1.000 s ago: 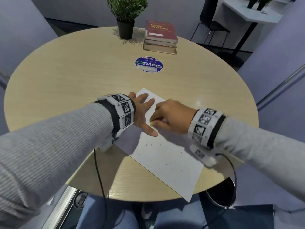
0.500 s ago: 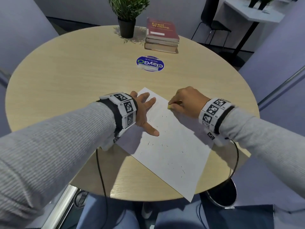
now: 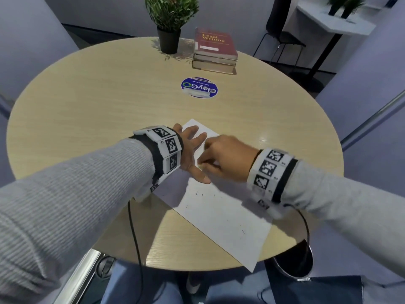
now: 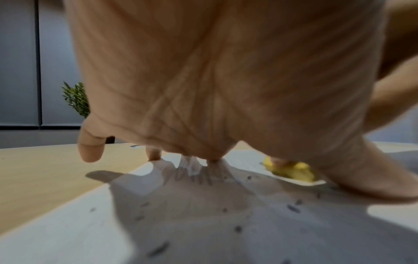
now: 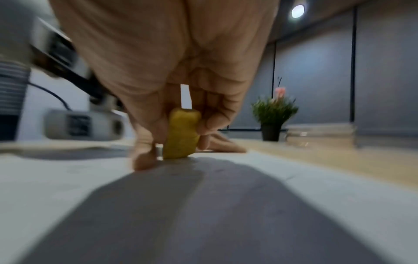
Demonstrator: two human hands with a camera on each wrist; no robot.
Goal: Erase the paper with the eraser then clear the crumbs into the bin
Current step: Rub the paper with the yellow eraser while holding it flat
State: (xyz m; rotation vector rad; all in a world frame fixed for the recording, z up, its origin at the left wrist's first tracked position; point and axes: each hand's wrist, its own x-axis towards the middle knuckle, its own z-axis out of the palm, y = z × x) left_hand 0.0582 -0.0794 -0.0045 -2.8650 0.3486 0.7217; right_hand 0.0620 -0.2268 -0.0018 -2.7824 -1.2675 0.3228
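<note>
A white sheet of paper (image 3: 221, 216) lies slanted on the round wooden table (image 3: 87, 110), its near corner past the table's edge. My left hand (image 3: 192, 148) lies flat with spread fingers on the sheet's far corner. My right hand (image 3: 221, 159) pinches a small yellow eraser (image 5: 179, 132) upright, its tip on the paper (image 5: 271, 205) beside my left thumb. The same eraser (image 4: 291, 171) shows in the left wrist view. Dark eraser crumbs (image 4: 294, 209) are scattered over the paper (image 4: 68, 235). A black bin (image 3: 293, 260) stands on the floor below the table's near right edge.
A potted plant (image 3: 169, 23) and a stack of books (image 3: 215, 51) stand at the table's far side. A round blue sticker (image 3: 199, 87) lies mid-table. Cables hang from both wrists over the near edge.
My right hand swung out to the right half a second ago and has come back left with the eraser, next to my left thumb. My left hand has stayed put.
</note>
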